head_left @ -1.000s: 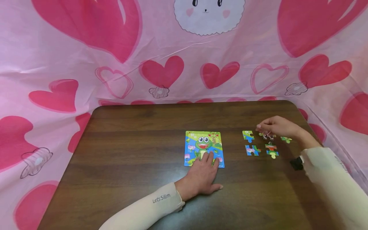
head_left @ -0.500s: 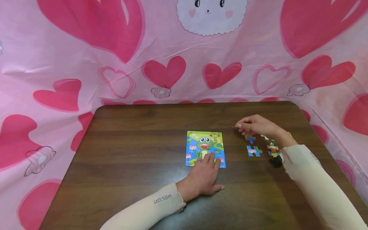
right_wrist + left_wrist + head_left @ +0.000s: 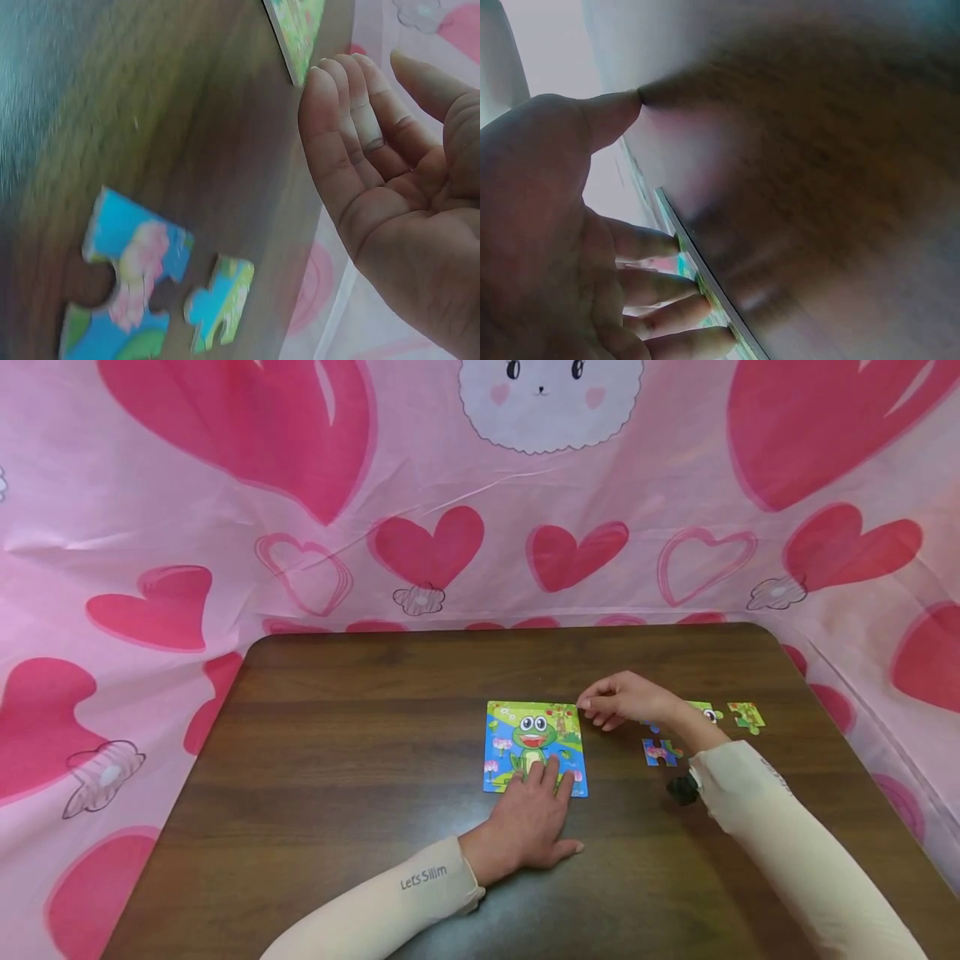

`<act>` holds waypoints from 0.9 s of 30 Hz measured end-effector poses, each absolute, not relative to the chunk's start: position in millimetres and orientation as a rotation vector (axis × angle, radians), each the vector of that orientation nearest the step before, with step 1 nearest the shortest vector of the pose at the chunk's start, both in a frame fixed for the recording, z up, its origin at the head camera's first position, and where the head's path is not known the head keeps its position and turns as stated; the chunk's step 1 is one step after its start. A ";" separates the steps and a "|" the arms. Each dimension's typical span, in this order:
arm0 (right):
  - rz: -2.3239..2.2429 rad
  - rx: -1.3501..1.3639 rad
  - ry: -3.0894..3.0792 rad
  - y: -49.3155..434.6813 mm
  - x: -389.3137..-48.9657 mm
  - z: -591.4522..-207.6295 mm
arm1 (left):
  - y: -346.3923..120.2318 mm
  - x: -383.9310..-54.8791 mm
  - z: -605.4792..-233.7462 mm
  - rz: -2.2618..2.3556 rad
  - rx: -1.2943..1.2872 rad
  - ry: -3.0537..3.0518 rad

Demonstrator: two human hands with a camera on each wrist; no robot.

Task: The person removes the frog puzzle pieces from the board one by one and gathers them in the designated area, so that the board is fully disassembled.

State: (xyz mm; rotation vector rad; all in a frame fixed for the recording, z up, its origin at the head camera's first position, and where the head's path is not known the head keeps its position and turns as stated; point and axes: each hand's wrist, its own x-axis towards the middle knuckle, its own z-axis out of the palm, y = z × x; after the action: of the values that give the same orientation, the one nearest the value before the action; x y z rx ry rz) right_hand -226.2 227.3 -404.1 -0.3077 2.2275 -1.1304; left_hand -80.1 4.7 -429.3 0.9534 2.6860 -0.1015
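Note:
A square puzzle with a cartoon frog (image 3: 533, 732) lies in the middle of the table. My left hand (image 3: 528, 822) rests on its lower part with the fingers spread; in the left wrist view those straight fingertips touch the face just inside the puzzle's edge (image 3: 712, 281). Beside the upper right corner of the puzzle is my right hand (image 3: 626, 697), its fingertips right at that corner. The right wrist view shows this hand holding nothing, fingers loosely bent and thumb apart. Under and behind the right hand lie loose jigsaw pieces, among them a lotus piece (image 3: 660, 752) and a frog-eye piece (image 3: 702, 711).
Another loose piece, mostly green (image 3: 746, 716), lies farther right, and the right forearm hides some of the group. The dark wooden table (image 3: 360, 735) ends at a pink heart-print cloth (image 3: 502, 485) behind and at the sides. A black camera (image 3: 682, 789) hangs under the right wrist.
My right hand has moved left, from over the loose pieces to the upper right corner of the frog puzzle. The left hand has stayed on the puzzle.

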 end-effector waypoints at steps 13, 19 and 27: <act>-1.010 -0.389 2.208 203.9 -216.9 -414.4 | 6.3 -78.7 -428.3 -0.116 0.924 2.687; -0.969 -0.412 2.230 199.8 -215.8 -415.2 | 8.9 -76.3 -428.1 -0.147 0.910 2.704; -0.960 -0.413 2.221 194.6 -216.5 -415.3 | 11.2 -76.6 -427.4 -0.158 0.882 2.699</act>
State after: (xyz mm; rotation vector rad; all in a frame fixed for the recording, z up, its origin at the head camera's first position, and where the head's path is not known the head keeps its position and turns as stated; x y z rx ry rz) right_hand -216.5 194.6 -415.3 -0.4134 2.2211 -0.9598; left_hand -76.6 11.2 -427.4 0.8819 2.6991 -0.1581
